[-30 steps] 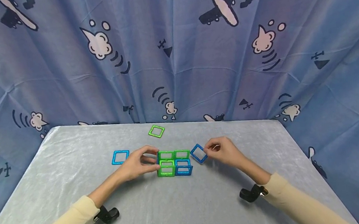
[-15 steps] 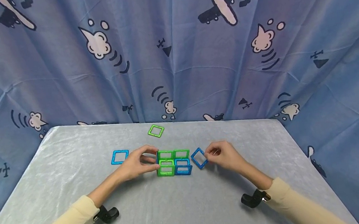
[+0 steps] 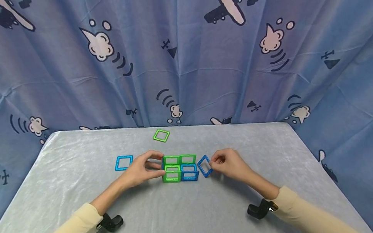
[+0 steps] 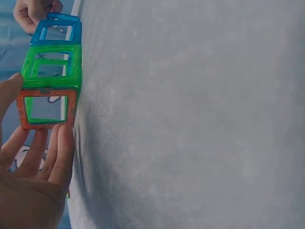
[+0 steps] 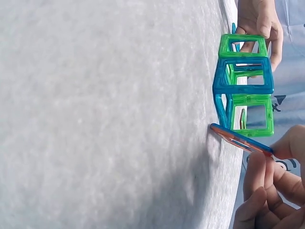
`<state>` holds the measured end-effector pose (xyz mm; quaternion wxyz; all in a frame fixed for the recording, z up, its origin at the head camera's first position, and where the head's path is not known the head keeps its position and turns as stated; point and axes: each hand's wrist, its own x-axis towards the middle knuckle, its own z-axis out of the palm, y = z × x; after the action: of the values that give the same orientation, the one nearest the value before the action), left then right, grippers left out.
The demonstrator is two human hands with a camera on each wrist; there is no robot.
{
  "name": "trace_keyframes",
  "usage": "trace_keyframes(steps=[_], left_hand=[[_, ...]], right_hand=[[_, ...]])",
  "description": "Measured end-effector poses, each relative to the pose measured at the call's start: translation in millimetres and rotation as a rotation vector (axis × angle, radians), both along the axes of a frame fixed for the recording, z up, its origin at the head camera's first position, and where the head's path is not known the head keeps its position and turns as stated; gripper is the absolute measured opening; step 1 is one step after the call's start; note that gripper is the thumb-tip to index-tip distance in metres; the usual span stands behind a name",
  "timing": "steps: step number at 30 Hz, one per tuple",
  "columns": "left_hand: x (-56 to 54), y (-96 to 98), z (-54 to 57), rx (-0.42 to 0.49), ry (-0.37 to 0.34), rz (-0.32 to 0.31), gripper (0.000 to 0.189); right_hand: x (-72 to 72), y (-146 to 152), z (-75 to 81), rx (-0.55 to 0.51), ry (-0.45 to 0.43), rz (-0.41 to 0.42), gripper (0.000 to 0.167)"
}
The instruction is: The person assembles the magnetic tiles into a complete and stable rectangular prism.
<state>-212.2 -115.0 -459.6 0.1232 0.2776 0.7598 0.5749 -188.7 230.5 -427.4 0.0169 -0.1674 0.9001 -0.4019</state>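
- Blue square is pinched in the right grip, just beside the joined frames.
- Left grip holds the joined frames' left end.
- Loose green square lies behind, on the worktop.

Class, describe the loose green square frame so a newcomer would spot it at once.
Find the pale table before the patterned blue curtain. Near its far edge, beyond the joined frames, lies the loose green frame. It is the only green frame that touches no other.
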Motion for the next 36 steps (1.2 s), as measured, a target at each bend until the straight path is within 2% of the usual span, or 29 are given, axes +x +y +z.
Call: trace_keyframes(steps=[9, 19, 28, 36], left_hand=[[0.2, -1.4, -2.5, 0.008, 0.002, -0.013, 0.052], [-0.3, -1.4, -3.0, 0.010, 0.008, -0.019, 0.052], [-1.3, -1.4, -2.7, 0.014, -0.001, -0.021, 0.052], [-1.3, -0.7, -1.3, 0.014, 0.003, -0.021, 0.052]], right_hand=[[1.2, -10.9, 0.5, -0.007, -0.042, -0.022, 0.007], [-1.1, -17.4, 2.6, -0.038, -0.162, -0.081, 0.010], [-1.4, -21.4, 4.6, -0.096, -0.247, -0.069, 0.011], [-0.5, -19.2, 2.3, -0.131, -0.277, -0.059, 0.014]])
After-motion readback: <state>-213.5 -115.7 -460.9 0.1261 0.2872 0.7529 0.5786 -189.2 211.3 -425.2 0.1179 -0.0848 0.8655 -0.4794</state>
